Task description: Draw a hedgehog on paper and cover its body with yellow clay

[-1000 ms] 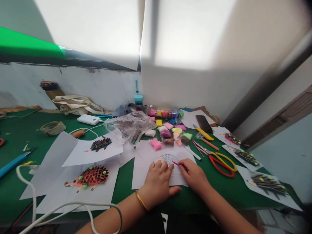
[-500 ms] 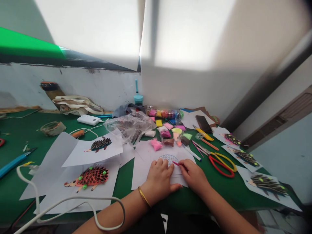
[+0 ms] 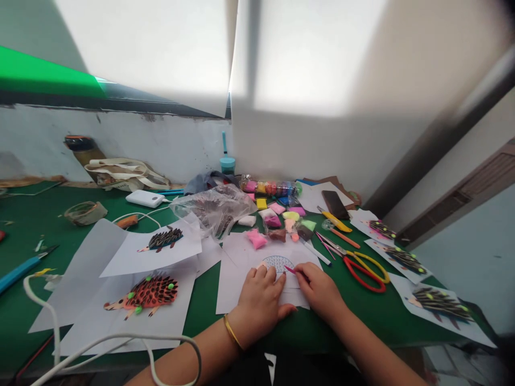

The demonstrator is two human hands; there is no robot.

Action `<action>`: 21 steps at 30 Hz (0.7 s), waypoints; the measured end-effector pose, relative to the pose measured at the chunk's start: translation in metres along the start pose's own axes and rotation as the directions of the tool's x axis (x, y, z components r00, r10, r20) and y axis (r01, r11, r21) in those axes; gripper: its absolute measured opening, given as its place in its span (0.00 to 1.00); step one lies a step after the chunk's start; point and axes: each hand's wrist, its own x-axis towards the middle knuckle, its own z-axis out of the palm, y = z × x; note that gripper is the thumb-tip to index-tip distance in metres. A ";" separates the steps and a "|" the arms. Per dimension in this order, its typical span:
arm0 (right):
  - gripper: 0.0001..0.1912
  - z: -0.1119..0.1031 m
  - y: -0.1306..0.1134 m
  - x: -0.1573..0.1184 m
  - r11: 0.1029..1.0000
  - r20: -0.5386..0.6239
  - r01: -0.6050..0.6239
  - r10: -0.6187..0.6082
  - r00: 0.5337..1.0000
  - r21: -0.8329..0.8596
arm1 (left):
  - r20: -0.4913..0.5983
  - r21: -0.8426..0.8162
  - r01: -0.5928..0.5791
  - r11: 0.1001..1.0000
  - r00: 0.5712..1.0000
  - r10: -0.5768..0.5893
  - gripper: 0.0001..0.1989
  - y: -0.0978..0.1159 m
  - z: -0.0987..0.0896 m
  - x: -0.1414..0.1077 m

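Observation:
A light blue oval (image 3: 277,261) covered in small scale-like marks lies on a white sheet of paper (image 3: 231,281). At its left end a small peach-coloured part (image 3: 262,264) shows past my fingers. My left hand (image 3: 260,295) rests on the sheet with its fingers stretched out and thumb apart, fingertips by the oval's lower edge. In my right hand (image 3: 319,289) a thin pink pointed modelling tool (image 3: 289,269) is pinched, its tip over the oval's lower right part. The rest of that tool is hidden by the fingers.
Pink clay (image 3: 256,239) and several other coloured clay packets lie beyond the oval. Right are red-and-yellow scissors (image 3: 364,273), a yellow cutter (image 3: 337,220) and hedgehog pictures (image 3: 438,305). More hedgehog pictures (image 3: 155,292) and a white cable (image 3: 116,338) lie left.
My left hand has slid slightly left and down, uncovering the peach-coloured part at the oval's left end. The right hand and pink tool have hardly moved.

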 end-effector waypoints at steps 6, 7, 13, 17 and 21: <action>0.11 0.000 0.000 0.000 1.000 -0.009 0.002 -0.002 1.000 -0.013 | -0.033 -0.031 -0.013 0.999 0.999 0.012 0.36 -0.003 0.004 -0.003; 0.11 0.001 0.000 0.000 1.000 -0.010 0.003 -0.003 1.000 -0.016 | -0.034 -0.034 -0.022 0.999 0.999 0.020 0.35 -0.004 0.005 -0.004; 0.11 0.001 0.000 0.000 0.999 -0.017 0.015 -0.015 1.000 -0.032 | -0.016 -0.054 -0.030 0.998 0.999 0.029 0.33 -0.002 0.005 -0.004; 0.11 0.002 0.002 -0.001 0.999 -0.030 0.021 -0.022 0.999 -0.034 | -0.033 -0.082 0.010 0.997 0.999 -0.013 0.32 -0.003 -0.005 0.001; 0.15 -0.005 0.011 0.005 0.997 -0.050 0.051 -0.054 0.997 -0.061 | -0.026 -0.038 0.134 0.990 0.990 -0.135 0.22 -0.023 -0.023 0.011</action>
